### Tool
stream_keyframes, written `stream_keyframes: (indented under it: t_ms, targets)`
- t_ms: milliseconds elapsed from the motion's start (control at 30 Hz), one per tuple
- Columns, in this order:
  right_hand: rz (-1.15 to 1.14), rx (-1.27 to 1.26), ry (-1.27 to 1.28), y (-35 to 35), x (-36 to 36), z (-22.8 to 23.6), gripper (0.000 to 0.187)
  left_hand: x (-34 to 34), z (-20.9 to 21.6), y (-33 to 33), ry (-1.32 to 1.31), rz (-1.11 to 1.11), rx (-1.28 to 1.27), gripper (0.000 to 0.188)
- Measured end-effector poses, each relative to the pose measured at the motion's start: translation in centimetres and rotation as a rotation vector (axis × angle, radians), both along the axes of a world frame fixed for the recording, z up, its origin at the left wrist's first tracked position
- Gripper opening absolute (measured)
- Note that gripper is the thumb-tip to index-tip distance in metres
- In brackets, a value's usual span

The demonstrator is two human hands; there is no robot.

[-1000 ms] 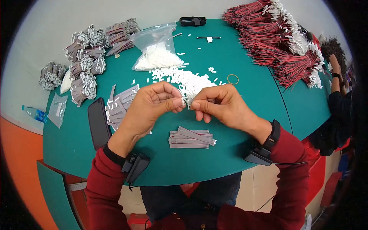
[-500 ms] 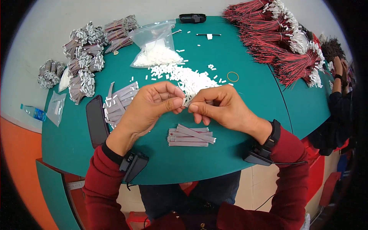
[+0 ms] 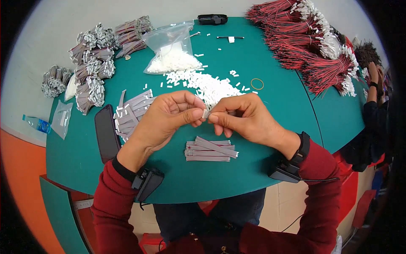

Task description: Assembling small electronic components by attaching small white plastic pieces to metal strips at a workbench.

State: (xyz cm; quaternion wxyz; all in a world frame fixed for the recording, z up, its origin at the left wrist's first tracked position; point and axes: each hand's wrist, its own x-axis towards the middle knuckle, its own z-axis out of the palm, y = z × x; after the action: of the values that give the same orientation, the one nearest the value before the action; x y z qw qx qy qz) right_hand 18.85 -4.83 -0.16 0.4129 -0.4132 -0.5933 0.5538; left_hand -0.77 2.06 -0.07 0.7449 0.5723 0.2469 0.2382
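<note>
Above the middle of the table, my left hand (image 3: 178,111) pinches a small white connector housing (image 3: 205,113) between thumb and forefinger. My right hand (image 3: 240,117) meets it from the other side, thumb and forefinger closed on what looks like the end of a grey ribbon cable, mostly hidden by the fingers. Just below the hands lies a small stack of grey ribbon cables (image 3: 208,151). More ribbon cables with white ends (image 3: 134,111) lie partly behind my left wrist. A heap of loose white connector housings (image 3: 213,88) spreads beyond my fingertips.
A clear bag of white housings (image 3: 172,59) stands behind the heap. Bundled grey cables (image 3: 91,67) sit at far left, red-black wire bundles (image 3: 308,46) at far right. A dark phone (image 3: 108,133) lies by my left forearm. Another person's hand (image 3: 373,73) shows at right.
The white housing between my fingertips has turned slightly, showing more of its slotted face. Both hands stay in nearly the same place.
</note>
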Motion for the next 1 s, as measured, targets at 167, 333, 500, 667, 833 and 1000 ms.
stream_keyframes:
  t_ms: [167,333,500,667,833,1000]
  targets:
    - [-0.014,0.004,-0.001,0.0,0.0,-0.3,0.014,0.0,-0.1,0.0,-0.021,0.005,0.004,0.016]
    - [-0.001,-0.023,-0.030,0.0,0.1,0.0,0.014,0.0,-0.2,0.0,-0.024,-0.001,0.020,0.016]
    - [0.004,-0.049,-0.029,0.0,0.0,0.1,0.014,0.0,-0.1,0.0,-0.010,0.007,0.061,0.016]
    - [0.001,-0.073,-0.037,-0.1,0.0,0.2,0.016,0.2,0.5,-0.4,0.034,0.040,0.123,0.012]
    - [-0.002,-0.120,-0.013,-0.2,-0.1,0.2,0.017,0.4,0.2,-0.9,0.030,0.078,0.203,0.011]
    - [-0.032,-0.118,0.005,-0.3,-0.2,-0.3,0.017,0.5,0.0,-1.0,0.049,0.114,0.318,0.010]
